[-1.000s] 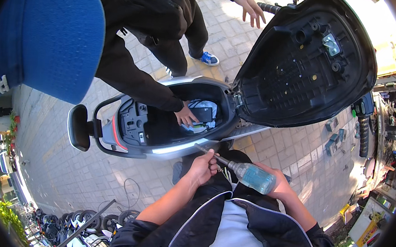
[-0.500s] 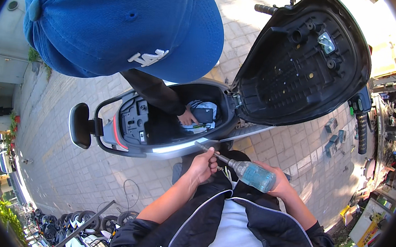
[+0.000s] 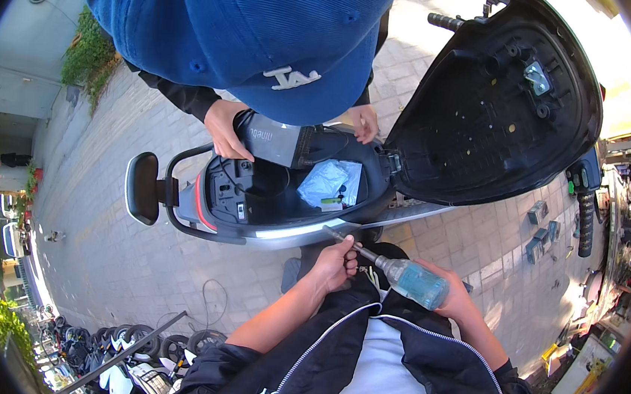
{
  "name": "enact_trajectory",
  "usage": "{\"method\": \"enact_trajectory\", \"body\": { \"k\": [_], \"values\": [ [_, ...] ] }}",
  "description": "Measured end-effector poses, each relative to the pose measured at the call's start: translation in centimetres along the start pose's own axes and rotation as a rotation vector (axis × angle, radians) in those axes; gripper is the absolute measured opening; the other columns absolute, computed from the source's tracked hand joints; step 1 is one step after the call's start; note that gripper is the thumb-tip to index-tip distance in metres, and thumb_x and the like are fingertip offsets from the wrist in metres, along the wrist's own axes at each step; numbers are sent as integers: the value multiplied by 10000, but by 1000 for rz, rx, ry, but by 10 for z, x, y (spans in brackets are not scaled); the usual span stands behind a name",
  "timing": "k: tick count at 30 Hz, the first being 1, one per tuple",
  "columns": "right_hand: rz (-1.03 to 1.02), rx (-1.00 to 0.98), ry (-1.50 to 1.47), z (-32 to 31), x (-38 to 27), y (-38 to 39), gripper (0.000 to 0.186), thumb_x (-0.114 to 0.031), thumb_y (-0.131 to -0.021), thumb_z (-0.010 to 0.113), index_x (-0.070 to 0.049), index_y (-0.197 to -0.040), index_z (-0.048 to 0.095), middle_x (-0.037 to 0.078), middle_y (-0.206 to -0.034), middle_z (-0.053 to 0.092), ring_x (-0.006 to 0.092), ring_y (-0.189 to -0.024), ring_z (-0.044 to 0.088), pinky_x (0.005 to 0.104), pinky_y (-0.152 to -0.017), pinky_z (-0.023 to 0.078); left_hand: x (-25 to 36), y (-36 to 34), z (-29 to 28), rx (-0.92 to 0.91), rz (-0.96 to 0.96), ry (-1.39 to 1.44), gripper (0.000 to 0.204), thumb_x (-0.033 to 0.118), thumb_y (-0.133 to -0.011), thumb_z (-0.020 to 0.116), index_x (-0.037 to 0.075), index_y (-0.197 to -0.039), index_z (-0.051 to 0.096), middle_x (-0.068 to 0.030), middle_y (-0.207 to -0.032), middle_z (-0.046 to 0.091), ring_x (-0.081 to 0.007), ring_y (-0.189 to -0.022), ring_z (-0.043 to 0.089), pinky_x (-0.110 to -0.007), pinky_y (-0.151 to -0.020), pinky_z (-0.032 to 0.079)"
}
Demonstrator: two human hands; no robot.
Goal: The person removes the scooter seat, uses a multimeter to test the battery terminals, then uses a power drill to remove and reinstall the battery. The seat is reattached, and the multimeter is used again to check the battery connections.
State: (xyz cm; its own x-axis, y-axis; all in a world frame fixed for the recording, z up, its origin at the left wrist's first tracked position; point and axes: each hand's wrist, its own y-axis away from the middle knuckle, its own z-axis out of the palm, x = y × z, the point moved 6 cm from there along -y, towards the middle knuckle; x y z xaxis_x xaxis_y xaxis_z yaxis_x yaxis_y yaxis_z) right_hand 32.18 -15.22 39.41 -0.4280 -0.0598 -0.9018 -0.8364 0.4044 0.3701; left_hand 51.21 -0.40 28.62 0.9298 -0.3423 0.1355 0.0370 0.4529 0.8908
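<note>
A tool with a teal barrel-shaped body [image 3: 419, 283] and a long metal shaft, resembling a power screwdriver, is held across my front. My left hand [image 3: 334, 265] is closed round its shaft, whose tip points toward the scooter [image 3: 297, 234]. The body rests in my right hand [image 3: 454, 290], its fingers mostly hidden behind it. In front of me a scooter's storage compartment [image 3: 270, 200] lies uncovered, its black seat [image 3: 488, 114] tipped up to the right. A person in a blue cap [image 3: 232, 32] holds a dark grey box [image 3: 271, 141] over the compartment. A bluish plastic packet [image 3: 324, 181] lies inside.
Several grey-blue blocks [image 3: 536, 250] lie on the paving to the right, below a handlebar grip [image 3: 585, 224]. A backrest [image 3: 142, 188] sticks out at the scooter's left end. Wheels and scooter parts [image 3: 145, 343] are piled at lower left, near a thin cable [image 3: 215, 301].
The other person has lifted the dark box out of the compartment, exposing the packet, and the cap has shifted right. My hands still hold the tool in much the same pose.
</note>
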Motion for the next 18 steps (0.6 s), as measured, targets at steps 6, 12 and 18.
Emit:
{"method": "enact_trajectory", "body": {
  "k": [6,12,18],
  "values": [
    [273,70,33,5,19,15,526,-68,-673,764,-22,-1179,628,134,-997,714,151,-922,683,309,-804,522,-26,-29,5,-60,15,-73,313,434,-1006,508,152,-892,577,67,-660,370,-85,-552,336,-258,-492,277],
    [186,1,90,1,30,10,531,-62,-674,760,-24,-1186,625,140,-1028,709,177,-940,687,316,-818,522,-30,-41,-3,-51,37,-77,335,442,-1015,480,159,-857,564,80,-652,355,-76,-553,299,-254,-498,240],
    [-27,-21,63,-3,-9,-9,695,-112,-642,777,-48,-1298,559,187,-1131,681,354,-1008,673,364,-881,516,-1,-4,-1,-61,55,34,293,389,-1018,502,111,-949,565,54,-679,371,-98,-586,334,-256,-541,293]
  ]
}}
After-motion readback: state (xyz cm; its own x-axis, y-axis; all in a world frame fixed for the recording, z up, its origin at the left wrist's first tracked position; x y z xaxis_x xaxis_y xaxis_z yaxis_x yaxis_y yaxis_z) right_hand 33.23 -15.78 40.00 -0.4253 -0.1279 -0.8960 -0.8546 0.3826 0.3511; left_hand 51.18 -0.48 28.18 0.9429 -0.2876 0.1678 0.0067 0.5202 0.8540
